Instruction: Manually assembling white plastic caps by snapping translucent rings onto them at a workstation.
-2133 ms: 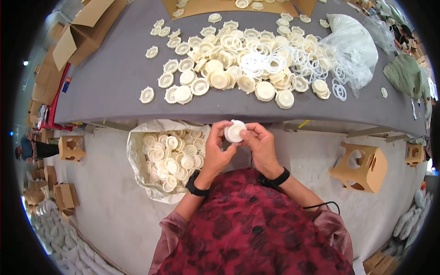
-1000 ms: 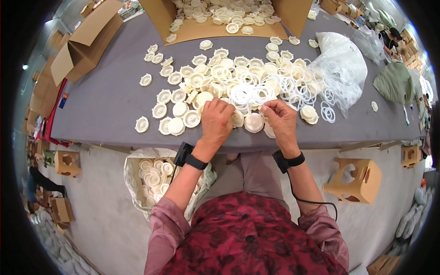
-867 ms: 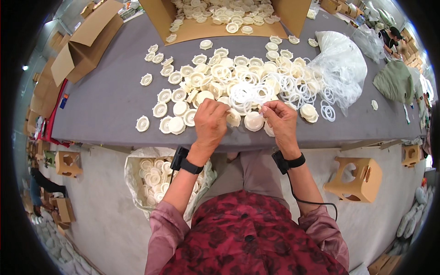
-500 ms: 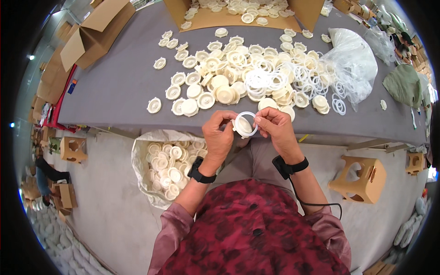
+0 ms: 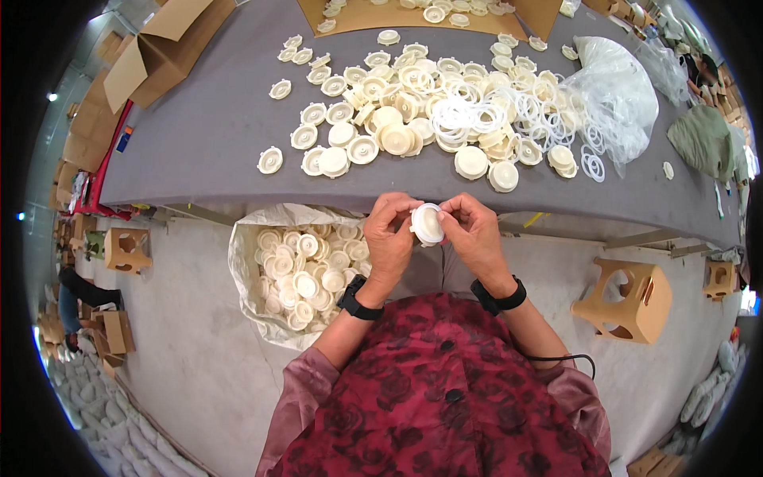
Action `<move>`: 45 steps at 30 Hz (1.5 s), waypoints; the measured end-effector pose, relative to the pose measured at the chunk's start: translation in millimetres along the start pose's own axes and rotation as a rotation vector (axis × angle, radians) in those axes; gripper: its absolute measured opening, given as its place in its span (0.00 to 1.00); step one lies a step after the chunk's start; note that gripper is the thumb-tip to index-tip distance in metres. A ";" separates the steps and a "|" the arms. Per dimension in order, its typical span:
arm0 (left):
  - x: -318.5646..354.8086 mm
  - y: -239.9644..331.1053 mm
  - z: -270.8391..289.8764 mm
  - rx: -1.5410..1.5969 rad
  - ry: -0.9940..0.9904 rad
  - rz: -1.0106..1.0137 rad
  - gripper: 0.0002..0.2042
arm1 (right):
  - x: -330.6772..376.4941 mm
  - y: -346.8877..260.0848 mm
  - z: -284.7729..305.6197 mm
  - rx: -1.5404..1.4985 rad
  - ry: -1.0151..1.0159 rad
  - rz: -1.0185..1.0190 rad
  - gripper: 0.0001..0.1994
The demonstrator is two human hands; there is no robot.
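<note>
My left hand (image 5: 391,238) and my right hand (image 5: 473,232) together hold one round cream plastic cap (image 5: 427,224) with a white ring on it, just below the near edge of the grey table (image 5: 214,135). Both hands pinch it from opposite sides, fingers curled on its rim. On the table lies a pile of cream caps (image 5: 381,127) and a heap of thin white rings (image 5: 509,111). Left of my knees, a white sack (image 5: 262,238) on the floor holds several more caps.
A clear plastic bag (image 5: 616,95) lies at the table's right, with a green cloth (image 5: 703,143) beyond it. An open cardboard box (image 5: 159,52) sits at the far left, another with caps at the back (image 5: 373,16). A wooden stool (image 5: 632,298) stands on the floor at right.
My hands reached into the pile on the table, picked up a cap and a ring, and drew back below the table edge, where they now press the two together.
</note>
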State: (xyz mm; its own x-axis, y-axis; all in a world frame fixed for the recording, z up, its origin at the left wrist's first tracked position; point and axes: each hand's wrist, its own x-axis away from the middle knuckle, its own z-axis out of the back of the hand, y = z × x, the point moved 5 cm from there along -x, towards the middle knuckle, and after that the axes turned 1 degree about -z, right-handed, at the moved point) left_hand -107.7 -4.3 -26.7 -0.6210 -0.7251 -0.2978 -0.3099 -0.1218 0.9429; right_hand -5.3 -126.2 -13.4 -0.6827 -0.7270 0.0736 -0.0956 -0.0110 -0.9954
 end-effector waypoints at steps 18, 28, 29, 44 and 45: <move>28.6 -14.2 -4.3 0.530 -0.196 0.464 0.15 | 13.3 -6.5 -2.1 0.273 0.165 0.225 0.04; 33.5 -14.2 5.8 0.375 -0.206 0.442 0.18 | 4.4 6.3 3.5 0.367 0.057 0.094 0.05; 33.1 -11.4 5.5 0.378 -0.191 0.442 0.18 | 3.1 11.9 5.2 0.326 0.037 0.042 0.05; 39.2 -36.9 5.6 0.587 -0.060 0.609 0.15 | 15.6 35.3 8.0 -0.361 -0.121 -0.291 0.12; 39.0 -37.3 5.6 0.586 -0.060 0.613 0.15 | 15.8 34.1 7.8 -0.364 -0.119 -0.294 0.12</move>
State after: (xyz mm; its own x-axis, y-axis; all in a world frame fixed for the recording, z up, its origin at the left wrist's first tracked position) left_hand -124.3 -24.3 -74.2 -0.8326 -0.5092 0.2181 -0.2183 0.6635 0.7156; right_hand -13.7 -143.4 -46.6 -0.5034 -0.8028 0.3196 -0.5335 -0.0021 -0.8458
